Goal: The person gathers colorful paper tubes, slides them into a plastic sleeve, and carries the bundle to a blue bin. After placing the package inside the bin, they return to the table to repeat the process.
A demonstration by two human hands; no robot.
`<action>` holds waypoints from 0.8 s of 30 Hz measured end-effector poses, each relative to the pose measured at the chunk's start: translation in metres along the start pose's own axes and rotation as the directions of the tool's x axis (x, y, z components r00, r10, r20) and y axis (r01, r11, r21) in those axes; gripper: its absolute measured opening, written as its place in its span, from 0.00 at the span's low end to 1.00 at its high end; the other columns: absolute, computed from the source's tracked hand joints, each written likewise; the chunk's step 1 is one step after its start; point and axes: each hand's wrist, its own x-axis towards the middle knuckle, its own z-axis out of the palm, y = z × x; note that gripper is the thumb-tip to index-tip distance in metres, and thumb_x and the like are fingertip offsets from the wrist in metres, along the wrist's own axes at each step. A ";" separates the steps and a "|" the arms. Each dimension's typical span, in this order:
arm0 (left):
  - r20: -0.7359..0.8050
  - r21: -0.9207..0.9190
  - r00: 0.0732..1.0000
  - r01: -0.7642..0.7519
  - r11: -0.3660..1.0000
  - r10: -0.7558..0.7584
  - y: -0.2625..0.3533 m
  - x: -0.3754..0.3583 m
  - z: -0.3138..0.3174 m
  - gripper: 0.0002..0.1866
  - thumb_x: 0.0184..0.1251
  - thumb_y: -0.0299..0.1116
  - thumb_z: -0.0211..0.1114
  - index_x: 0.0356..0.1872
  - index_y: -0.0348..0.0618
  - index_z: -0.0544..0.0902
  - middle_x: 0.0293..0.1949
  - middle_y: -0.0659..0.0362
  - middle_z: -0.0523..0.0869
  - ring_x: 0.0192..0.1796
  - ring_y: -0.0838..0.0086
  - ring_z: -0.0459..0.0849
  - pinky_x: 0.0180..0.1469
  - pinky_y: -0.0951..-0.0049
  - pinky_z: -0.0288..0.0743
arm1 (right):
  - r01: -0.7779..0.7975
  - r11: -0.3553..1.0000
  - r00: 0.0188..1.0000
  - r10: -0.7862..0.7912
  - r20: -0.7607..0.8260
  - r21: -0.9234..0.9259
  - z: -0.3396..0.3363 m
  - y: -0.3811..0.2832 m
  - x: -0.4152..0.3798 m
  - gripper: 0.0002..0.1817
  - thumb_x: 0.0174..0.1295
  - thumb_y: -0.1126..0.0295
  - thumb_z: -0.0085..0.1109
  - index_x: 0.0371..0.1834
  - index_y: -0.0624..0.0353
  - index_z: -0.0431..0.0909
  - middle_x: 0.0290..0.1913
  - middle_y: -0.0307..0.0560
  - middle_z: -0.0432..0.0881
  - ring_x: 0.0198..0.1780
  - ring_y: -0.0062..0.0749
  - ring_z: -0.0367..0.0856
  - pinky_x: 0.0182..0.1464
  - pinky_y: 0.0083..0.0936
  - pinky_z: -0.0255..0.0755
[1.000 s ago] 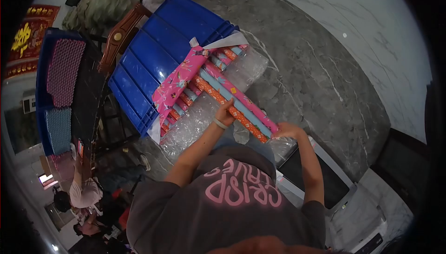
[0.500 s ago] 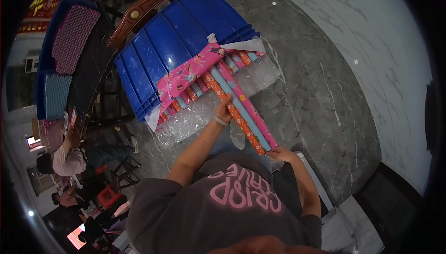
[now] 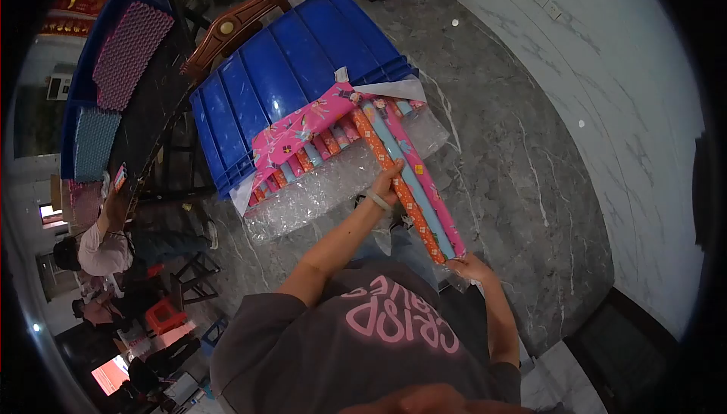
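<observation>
Three long rolls of wrapping paper, one orange with a white pattern point(image 3: 410, 206), one light blue point(image 3: 415, 187) and one pink point(image 3: 429, 189), lie side by side and slope down toward my body. My left hand point(image 3: 388, 181) is closed around them near their middle, from the orange side. At their near ends, my right hand point(image 3: 471, 269) grips with its fingers partly hidden behind the rolls. Their far ends reach a pink printed paper sheet point(image 3: 307, 122), which partly covers several more rolls point(image 3: 322, 147) in a row.
A large blue plastic bin point(image 3: 295, 51) stands beyond the rolls, a wooden chair back point(image 3: 227, 28) behind it. Clear plastic wrap point(image 3: 303, 206) lies along the near side. At left, a dark table point(image 3: 148, 104) holds blue trays; a co-worker point(image 3: 102, 247) is beside it.
The near ends of the three rolls have swung to the right, both hands moving with them. My left hand stays closed around their middle. The whole view has shifted slightly.
</observation>
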 end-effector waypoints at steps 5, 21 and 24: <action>-0.051 0.028 0.999 0.002 1.000 -0.001 0.012 0.015 0.013 0.08 0.61 0.31 0.62 0.40 0.44 0.77 0.36 0.64 0.81 0.41 0.72 0.81 0.48 0.65 0.77 | 0.021 0.998 0.999 -0.019 0.038 -0.056 -0.016 0.016 0.025 0.11 0.63 0.62 0.55 0.37 0.59 0.78 0.22 0.29 0.70 0.24 0.15 0.66 0.26 0.17 0.60; -0.075 0.068 0.997 -0.011 0.998 0.017 0.013 0.041 0.017 0.09 0.62 0.33 0.62 0.41 0.45 0.77 0.37 0.63 0.81 0.41 0.72 0.81 0.47 0.64 0.78 | -0.038 0.998 0.999 0.038 0.017 0.044 -0.029 -0.018 0.031 0.13 0.58 0.60 0.60 0.37 0.58 0.79 0.22 0.31 0.72 0.23 0.16 0.66 0.26 0.19 0.61; -0.107 0.071 0.993 -0.038 0.997 0.046 0.026 0.056 0.019 0.09 0.61 0.33 0.63 0.41 0.45 0.77 0.37 0.64 0.81 0.40 0.73 0.81 0.45 0.66 0.78 | -0.071 0.997 0.997 0.071 0.010 -0.015 -0.046 -0.012 0.044 0.13 0.59 0.62 0.59 0.40 0.60 0.78 0.23 0.31 0.71 0.23 0.14 0.66 0.23 0.16 0.58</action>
